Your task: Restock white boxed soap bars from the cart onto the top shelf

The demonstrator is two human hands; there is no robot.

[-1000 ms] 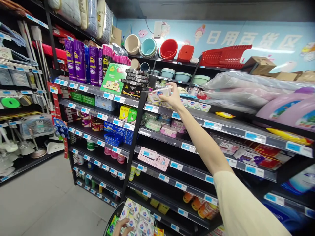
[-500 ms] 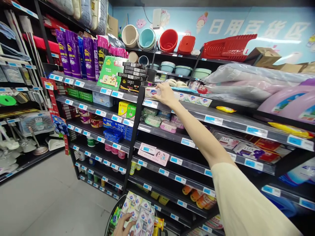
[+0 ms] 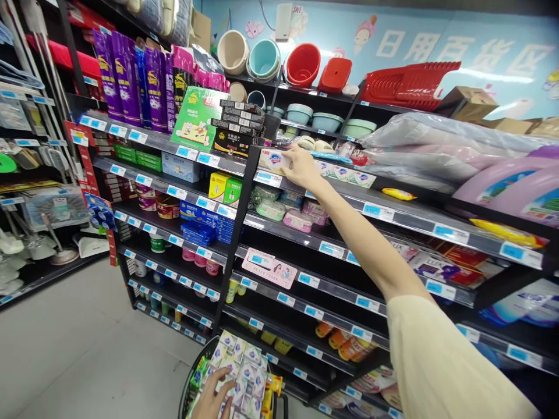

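My right hand [image 3: 300, 167] is stretched up to the top soap shelf [image 3: 393, 212]. Its fingers lie straight against the right end of a white soap box [image 3: 271, 158] that rests on the shelf's left end, beside more such boxes [image 3: 345, 173]. My left hand [image 3: 213, 397] is low in the view, fingers spread flat on a heap of small white and blue soap packs [image 3: 244, 369] in a dark basket [image 3: 186, 387].
Purple spray cans [image 3: 126, 78] and black boxes [image 3: 242, 116] stand left of the soap. Basins [image 3: 301, 63] and a red rack [image 3: 406, 86] sit above. Bagged bedding [image 3: 437, 145] lies right. Mops and brushes [image 3: 39, 233] line the left wall beside grey floor [image 3: 78, 349].
My right hand lowered the soap box from the air onto the shelf and its fingers straightened against it. My left hand shifted slightly over the packs in the basket.
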